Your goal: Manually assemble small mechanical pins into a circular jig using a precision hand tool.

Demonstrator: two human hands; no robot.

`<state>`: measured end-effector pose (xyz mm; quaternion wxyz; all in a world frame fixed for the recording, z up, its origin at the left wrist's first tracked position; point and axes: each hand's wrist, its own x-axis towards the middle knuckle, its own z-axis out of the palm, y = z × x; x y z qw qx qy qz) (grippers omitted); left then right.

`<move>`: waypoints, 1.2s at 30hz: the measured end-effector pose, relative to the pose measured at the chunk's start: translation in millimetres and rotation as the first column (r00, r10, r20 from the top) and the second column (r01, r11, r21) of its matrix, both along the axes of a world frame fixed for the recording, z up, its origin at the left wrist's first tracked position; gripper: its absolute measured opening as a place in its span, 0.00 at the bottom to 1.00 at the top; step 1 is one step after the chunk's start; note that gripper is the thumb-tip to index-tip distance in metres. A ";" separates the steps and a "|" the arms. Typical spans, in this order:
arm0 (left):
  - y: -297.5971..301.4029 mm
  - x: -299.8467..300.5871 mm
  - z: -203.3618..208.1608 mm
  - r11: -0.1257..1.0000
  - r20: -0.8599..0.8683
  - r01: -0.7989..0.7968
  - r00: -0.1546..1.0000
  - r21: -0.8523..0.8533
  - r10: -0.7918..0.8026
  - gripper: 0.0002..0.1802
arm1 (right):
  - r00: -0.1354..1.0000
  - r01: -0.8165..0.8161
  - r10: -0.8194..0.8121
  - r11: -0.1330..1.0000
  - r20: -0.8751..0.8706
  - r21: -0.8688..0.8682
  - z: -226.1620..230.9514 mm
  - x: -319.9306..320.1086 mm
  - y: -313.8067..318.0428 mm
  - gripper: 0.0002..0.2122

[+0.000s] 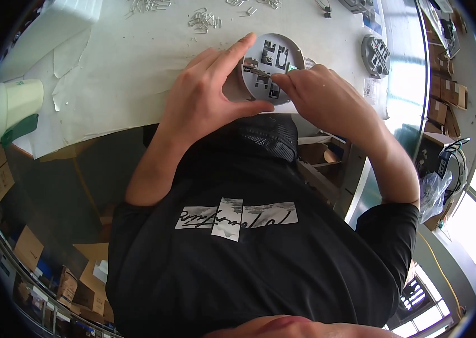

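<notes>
A round grey plastic base [278,66] with dark slots and cutouts lies near the front edge of the table. My left hand [207,84] steadies it, thumb along its near rim and index finger at its far left rim. Over its right side, my right hand [319,93] pinches a thin metal piece [259,72] between thumb and fingers. The tip of that piece reaches the left part of the base; its exact kind is hard to make out. A small green part [291,67] shows beside my right fingertips.
Small U-shaped metal pieces [204,21] lie in loose piles along the far side of the white table [119,73]. Another grey slotted base [376,56] rests at the right. A pale green container [18,104] stands at the left edge. Cardboard boxes [88,281] sit below left.
</notes>
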<state>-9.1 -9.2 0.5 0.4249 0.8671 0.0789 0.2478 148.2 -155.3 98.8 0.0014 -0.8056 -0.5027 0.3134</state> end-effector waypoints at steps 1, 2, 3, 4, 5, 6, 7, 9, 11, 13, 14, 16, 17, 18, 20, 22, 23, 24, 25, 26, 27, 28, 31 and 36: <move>-0.7 -0.8 -0.5 1.000 0.002 -0.004 1.000 0.011 0.004 0.59 | 1.000 -0.005 0.006 1.000 0.023 -0.012 1.6 -2.6 0.1 0.23; -0.7 -2.4 0.8 1.000 -0.002 -0.008 1.000 0.014 0.008 0.59 | 0.999 -0.012 0.013 1.000 0.045 -0.024 2.4 -3.9 0.2 0.24; 0.8 -2.5 3.9 1.000 -0.029 0.011 1.000 0.004 -0.011 0.58 | 0.999 -0.012 0.013 1.000 0.048 -0.021 3.3 0.0 0.7 0.24; 2.6 -3.2 6.9 1.000 -0.058 0.028 0.998 -0.007 -0.028 0.57 | 1.000 -0.024 0.023 0.999 -0.018 -0.032 2.8 8.1 1.7 0.23; 4.0 -4.4 8.2 0.999 -0.087 0.043 0.995 -0.018 -0.044 0.56 | 0.996 -0.037 0.034 0.998 -0.085 -0.043 1.9 16.4 2.4 0.22; 5.3 -5.9 7.7 0.999 -0.087 0.039 0.995 -0.015 -0.040 0.56 | 0.987 -0.053 0.044 0.997 -0.152 -0.052 1.6 21.0 2.1 0.22; 7.1 -7.8 6.3 0.996 -0.073 0.055 0.996 -0.066 -0.060 0.51 | 0.987 -0.057 0.049 0.997 -0.152 -0.049 0.6 21.0 -0.9 0.22; 12.6 -2.2 1.9 0.978 -0.011 0.126 0.991 -0.169 -0.130 0.42 | 0.959 0.165 -0.123 0.975 -0.257 0.148 -2.5 16.9 -18.2 0.19; 14.0 1.2 1.3 0.962 -0.040 0.088 0.994 -0.259 -0.101 0.37 | 0.976 0.169 -0.087 0.881 -0.199 0.443 -14.4 7.8 -32.9 0.17; 10.0 8.1 -5.4 0.944 -0.085 -0.002 0.996 -0.329 -0.028 0.26 | 0.998 0.004 -0.039 0.796 0.045 0.605 -37.4 -21.0 -37.3 0.23; 7.8 8.1 -5.5 0.951 -0.087 -0.057 0.996 -0.305 0.032 0.22 | 0.989 -0.035 -0.060 0.803 0.139 0.595 -41.3 -31.6 -37.8 0.27; 3.7 8.2 9.7 0.982 -0.007 -0.031 1.000 -0.189 0.030 0.19 | 0.970 -0.026 -0.147 0.731 0.193 0.682 -45.1 -26.5 -46.3 0.28; 3.2 7.4 15.7 0.996 0.047 -0.052 0.997 -0.071 0.055 0.16 | 0.956 -0.030 -0.204 0.648 0.211 0.761 -45.9 -24.1 -50.3 0.29; 4.3 6.5 14.5 0.998 0.062 -0.030 0.998 -0.062 0.034 0.16 | 0.942 -0.042 -0.255 0.555 0.218 0.831 -47.4 -20.4 -53.2 0.30; 8.9 -4.2 8.9 0.998 0.004 -0.066 0.998 0.024 0.066 0.13 | 0.793 0.223 -0.607 0.232 -0.038 0.947 -43.4 37.5 -70.6 0.25; 8.7 -5.6 6.4 0.995 -0.014 -0.073 0.997 0.074 0.074 0.11 | 0.606 0.232 -0.792 0.078 -0.081 0.970 -31.6 142.4 -120.4 0.21; 7.8 -7.4 7.5 0.996 -0.004 -0.077 0.997 0.044 0.077 0.11 | 0.490 0.334 -0.848 -0.034 -0.204 0.942 -36.5 203.2 -163.6 0.20; 7.0 -7.3 7.7 0.997 0.008 -0.078 0.997 0.009 0.078 0.10 | 0.330 0.520 -0.845 -0.210 -0.422 0.828 -34.4 241.4 -204.0 0.23; 4.8 -4.7 6.9 0.997 0.024 -0.072 0.997 -0.038 0.073 0.09 | 0.197 0.597 -0.856 -0.283 -0.479 0.750 -44.0 287.2 -257.3 0.24; 3.7 -0.8 6.5 0.998 0.038 -0.054 0.998 -0.042 0.056 0.09 | 0.056 0.656 -0.852 -0.361 -0.520 0.663 -59.3 328.5 -313.5 0.25; 1.7 5.8 5.9 0.997 0.037 -0.035 0.999 -0.066 0.037 0.09 | -0.022 0.761 -1.000 -0.016 0.000 0.649 -85.8 370.0 -387.8 0.24; 1.1 11.6 4.2 0.995 0.033 -0.020 0.999 -0.094 0.023 0.09 | -0.008 0.864 -0.850 0.259 0.527 0.431 -99.5 391.3 -434.3 0.23; 6.5 4.6 6.2 0.998 0.008 -0.056 0.998 -0.042 0.056 0.09 | -0.078 0.587 -0.831 0.408 0.550 0.699 -104.0 349.0 -354.0 0.18; 8.2 2.0 8.5 0.999 0.003 -0.028 1.000 0.040 0.027 0.10 | 0.746 0.547 -0.665 0.580 -0.037 0.603 -41.8 162.5 -187.6 0.07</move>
